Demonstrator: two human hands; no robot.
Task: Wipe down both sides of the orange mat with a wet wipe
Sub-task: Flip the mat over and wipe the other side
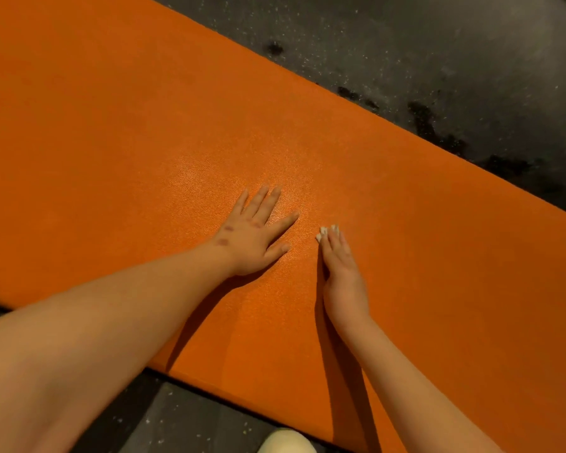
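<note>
The orange mat (118,132) lies flat on a dark floor and fills most of the head view, running from upper left to lower right. My left hand (254,232) rests flat on the mat near its middle, fingers spread and straight. My right hand (342,276) lies just to the right of it, fingers straight and together, pressing a small white wet wipe (323,232) onto the mat. Only bits of the wipe show beyond the fingertips; the rest is hidden under the hand. A glossy patch shows on the mat around the left hand's fingers.
Dark speckled floor (438,60) with darker blotches borders the mat's far edge. More of this floor shows below the near edge. A pale shoe tip (286,441) sits at the bottom by that edge.
</note>
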